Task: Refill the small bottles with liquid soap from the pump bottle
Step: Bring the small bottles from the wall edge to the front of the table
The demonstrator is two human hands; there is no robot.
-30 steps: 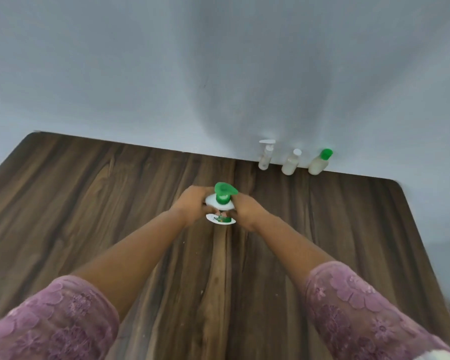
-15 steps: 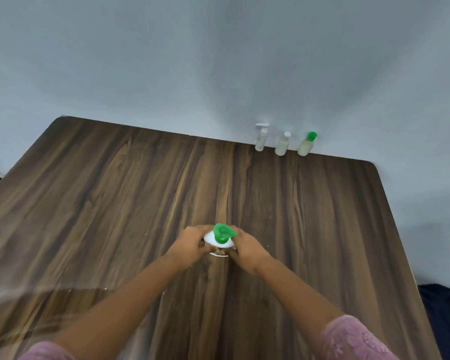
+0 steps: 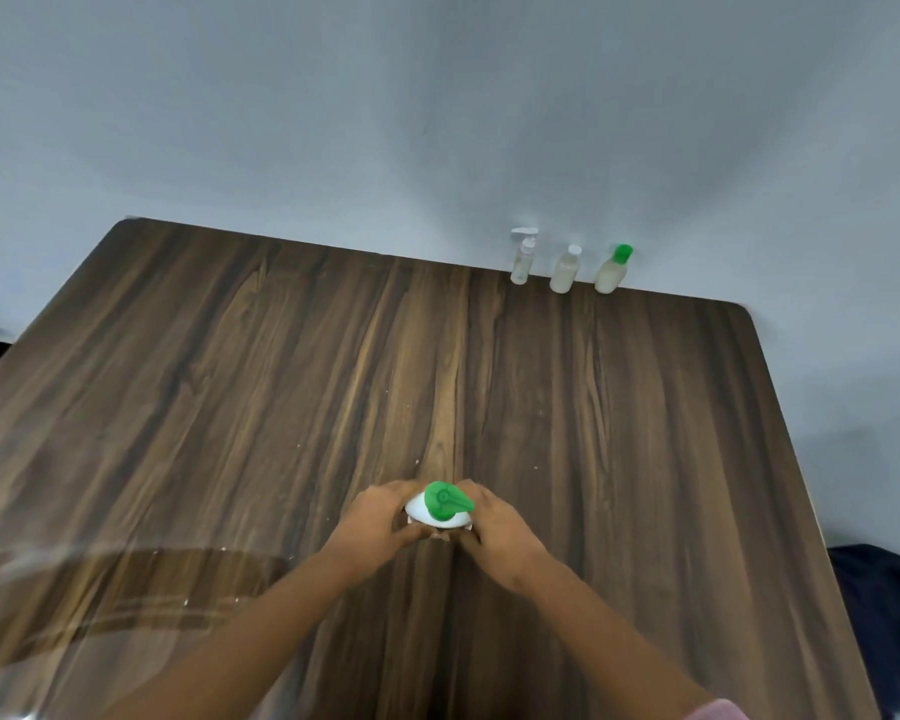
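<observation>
Head view: I see L hand [image 3: 380, 517] & R hand [image 3: 494, 522] both wrapped round the pump bottle [image 3: 440, 506], near-centre on the table [image 3: 230, 381], small bottles [image 3: 565, 270] far right, well apart, so pumping now prob squirts soap onto wood.

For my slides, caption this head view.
Left hand and right hand grip a green-topped white pump bottle; three small plastic bottles stand behind.

Upright white pump bottle [image 3: 440, 507], green-topped; three small bottles [image 3: 565, 270] upright far behind.
</observation>
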